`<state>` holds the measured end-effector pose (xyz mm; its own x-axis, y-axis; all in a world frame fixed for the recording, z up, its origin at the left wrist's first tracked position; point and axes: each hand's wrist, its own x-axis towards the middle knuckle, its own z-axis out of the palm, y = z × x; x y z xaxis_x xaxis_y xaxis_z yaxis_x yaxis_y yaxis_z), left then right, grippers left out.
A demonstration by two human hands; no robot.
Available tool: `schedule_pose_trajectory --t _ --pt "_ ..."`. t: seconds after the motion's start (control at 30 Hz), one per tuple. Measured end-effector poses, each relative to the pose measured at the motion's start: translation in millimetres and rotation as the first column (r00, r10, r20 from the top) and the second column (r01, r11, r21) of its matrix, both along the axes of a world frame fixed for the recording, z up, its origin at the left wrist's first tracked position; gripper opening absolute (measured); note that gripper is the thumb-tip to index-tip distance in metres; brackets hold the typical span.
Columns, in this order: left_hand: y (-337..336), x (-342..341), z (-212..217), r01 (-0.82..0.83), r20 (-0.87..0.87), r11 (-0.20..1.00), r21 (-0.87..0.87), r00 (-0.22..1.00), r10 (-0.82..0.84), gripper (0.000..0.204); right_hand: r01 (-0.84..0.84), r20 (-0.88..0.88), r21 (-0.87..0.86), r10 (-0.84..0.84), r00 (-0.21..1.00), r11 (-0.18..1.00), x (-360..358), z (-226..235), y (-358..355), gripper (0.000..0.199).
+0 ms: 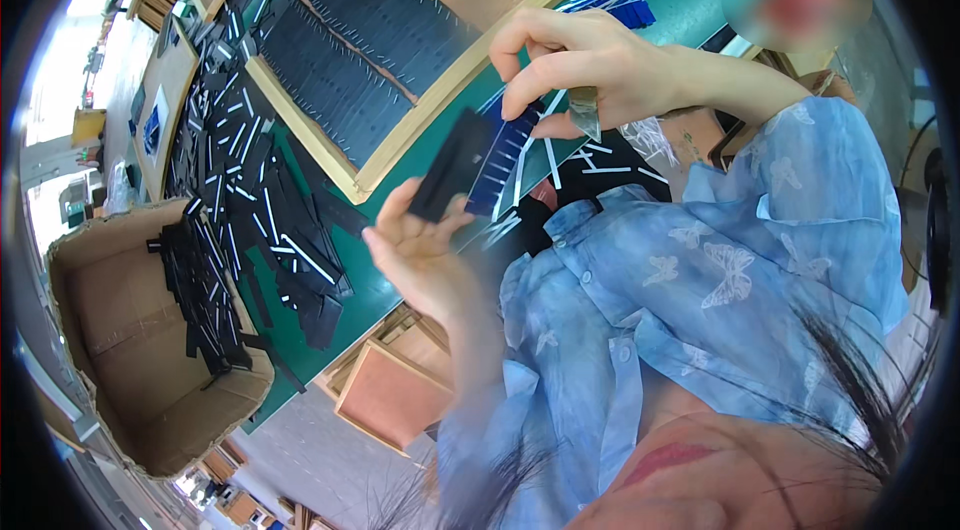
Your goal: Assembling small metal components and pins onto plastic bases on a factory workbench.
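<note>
My left hand (425, 245) has its fingers closed on a dark flat piece (447, 165), blurred by motion. Right beside that piece is a thin blue strip (497, 160) with a row of short silvery tabs along one edge. The strip's upper end is pinched between the thumb and fingers of my right hand (590, 65), and its lower end lies close to my left fingertips. Under my right palm shows a pointed metal piece (583, 110), like a blade; how it is held is unclear. Loose white strips (545, 155) lie below my hands.
A wooden-framed tray (440, 95) holds rows of black strips (345, 40) with silvery tabs. Left of it, a heap of black strips (240, 160) covers the green table (375, 280). A cardboard box (130, 330) stands at the table's edge. Blue strips (625, 5) lie beyond my right hand.
</note>
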<state>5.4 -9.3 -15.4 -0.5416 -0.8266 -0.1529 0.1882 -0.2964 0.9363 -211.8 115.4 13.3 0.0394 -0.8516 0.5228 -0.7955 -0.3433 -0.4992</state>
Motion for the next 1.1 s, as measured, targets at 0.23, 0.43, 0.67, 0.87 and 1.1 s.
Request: schedule_pose_trajectory --t 0.23,0.43,0.67,0.87,1.1 --pt "11 -10 7 0.063 -0.054 0.998 -0.027 0.996 -0.064 0.069 0.022 0.128 0.044 -0.028 0.991 0.999 7 0 -6 0.036" --pt "13 -9 8 0.07 -0.056 0.997 -0.025 0.996 -0.071 0.068 0.032 0.111 0.061 -0.038 0.993 0.998 10 4 -8 0.034" --pt "17 -11 16 0.17 0.125 0.976 -0.134 0.98 -0.153 0.033 0.04 0.142 0.053 -0.047 0.989 0.998 12 6 -7 0.03" --pt "13 -4 17 0.155 0.006 0.988 0.019 0.988 -0.155 0.023 -0.047 0.251 0.053 0.032 0.967 0.997 14 9 -10 0.029" --pt "8 -9 14 0.155 -0.035 0.986 0.066 0.988 -0.153 0.027 -0.048 0.287 0.044 0.034 0.957 0.998 14 9 -6 0.029"
